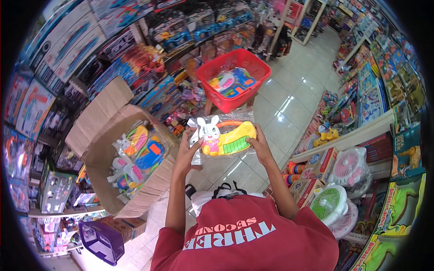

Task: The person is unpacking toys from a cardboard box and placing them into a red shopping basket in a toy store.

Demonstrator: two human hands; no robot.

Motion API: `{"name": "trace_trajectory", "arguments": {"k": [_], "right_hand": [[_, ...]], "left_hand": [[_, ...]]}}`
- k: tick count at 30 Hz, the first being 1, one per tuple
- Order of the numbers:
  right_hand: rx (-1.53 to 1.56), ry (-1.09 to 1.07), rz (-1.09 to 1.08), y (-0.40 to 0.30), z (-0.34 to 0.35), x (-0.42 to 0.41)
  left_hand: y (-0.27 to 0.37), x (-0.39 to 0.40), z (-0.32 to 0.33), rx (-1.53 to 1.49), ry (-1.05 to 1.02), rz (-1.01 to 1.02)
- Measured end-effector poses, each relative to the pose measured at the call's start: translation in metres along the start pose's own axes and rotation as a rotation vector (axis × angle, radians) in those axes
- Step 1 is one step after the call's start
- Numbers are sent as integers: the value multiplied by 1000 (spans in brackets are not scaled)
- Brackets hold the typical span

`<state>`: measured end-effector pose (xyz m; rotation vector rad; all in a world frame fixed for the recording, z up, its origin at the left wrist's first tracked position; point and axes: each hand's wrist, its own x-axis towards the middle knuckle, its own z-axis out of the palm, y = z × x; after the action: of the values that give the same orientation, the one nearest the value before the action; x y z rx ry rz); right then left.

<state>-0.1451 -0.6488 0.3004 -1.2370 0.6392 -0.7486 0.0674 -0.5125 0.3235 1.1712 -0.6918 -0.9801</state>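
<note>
Both hands hold a yellow toy keyboard [234, 138] with green keys, a white rabbit figure and an orange handle, wrapped in clear plastic. My left hand [190, 144] grips the wrap at the rabbit's side, thumb on top. My right hand [259, 144] pinches the yellow end, its thumb by the green keys. Beyond the toy stands a red plastic basket [225, 105] with packaged toys inside. To the left is an open cardboard box [149, 200] holding several bagged toys, among them a blue toy [149, 155] with an orange patch.
Shelves of boxed toys line both sides of a tiled aisle [295, 88]. A purple basket [101, 242] sits by the shelf at lower left. Wrapped toy fans, one green [325, 202] and one pink [347, 166], are near my right arm.
</note>
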Motion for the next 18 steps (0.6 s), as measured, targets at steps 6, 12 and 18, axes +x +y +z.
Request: {"name": "trace_trajectory", "arguments": {"k": [6, 12, 18], "right_hand": [[-22, 111, 44, -16, -44, -5], [-179, 143, -6, 3, -80, 12], [-358, 189, -61, 8, -96, 56]], "left_hand": [[-35, 36, 33, 188, -71, 3], [-52, 73, 49, 425, -131, 116], [-60, 120, 53, 444, -146, 117]]}}
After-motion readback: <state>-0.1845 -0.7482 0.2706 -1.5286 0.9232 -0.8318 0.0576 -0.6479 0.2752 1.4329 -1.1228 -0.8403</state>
